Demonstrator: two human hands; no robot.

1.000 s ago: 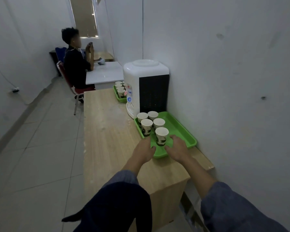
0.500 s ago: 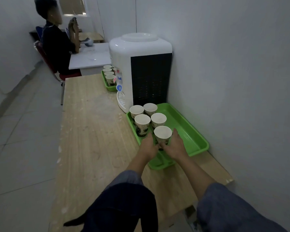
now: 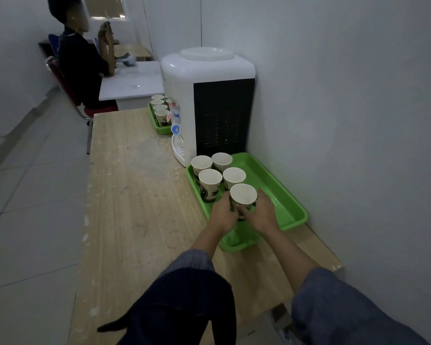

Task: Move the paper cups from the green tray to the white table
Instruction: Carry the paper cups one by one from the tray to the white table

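Note:
A green tray lies on a wooden table against the right wall. Several printed paper cups stand upright at its far left end. The nearest paper cup is gripped from both sides: my left hand wraps its left side and my right hand its right side. Whether its base rests on the tray is hidden by my fingers. Another cup stands just behind and to the left. The white table is further back, beyond the wooden one.
A white water dispenser stands behind the tray. A second green tray with several cups sits to its far left. A person in dark clothes sits on a red chair at the white table. Tiled floor runs along the left.
Both hands moved from the tray's near rim up onto the nearest cup and closed around it. My view has come closer to the table.

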